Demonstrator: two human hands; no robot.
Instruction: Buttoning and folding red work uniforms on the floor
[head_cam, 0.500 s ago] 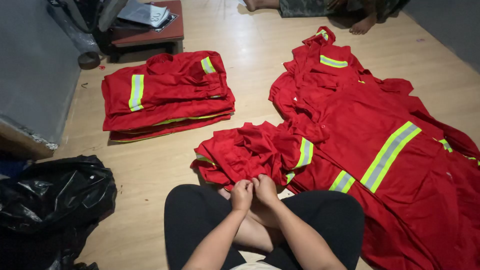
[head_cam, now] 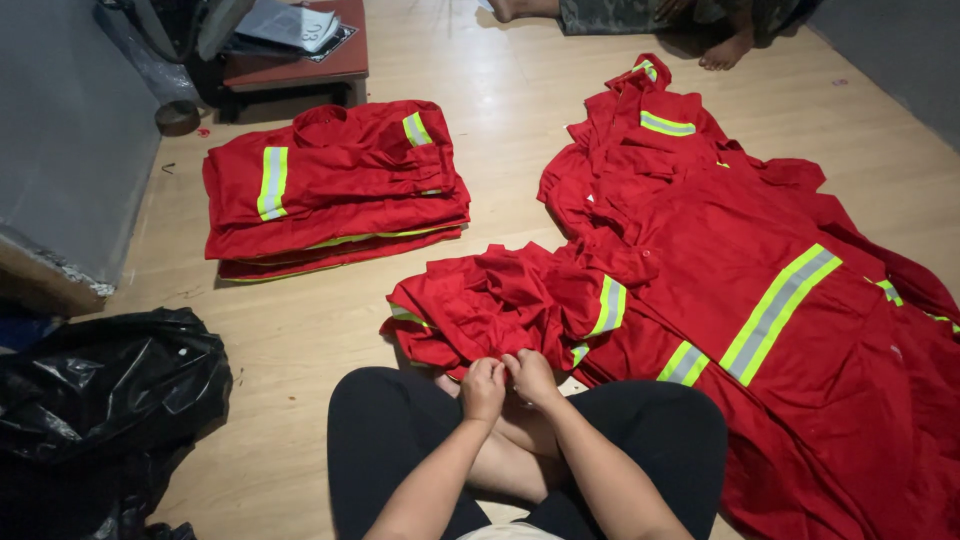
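- Left hand [head_cam: 483, 387] curled shut, pinching the near edge of the crumpled red garment [head_cam: 500, 300].
- Right hand [head_cam: 532, 376] likewise, touching the left.
- Beyond the left hand: folded stack [head_cam: 335, 185].

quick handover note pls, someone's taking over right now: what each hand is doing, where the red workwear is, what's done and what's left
Left hand and right hand: together over the lap, fingers pinching the near edge of the bunched red garment.
Folded stack of red reflective-striped garments lies on the floor, front left.
Unfolded pile sprawls on the right, running up to the lap.
Black plastic bag sits at the left.
Done: the one folded stack. Left: the garment in hand and the loose pile.
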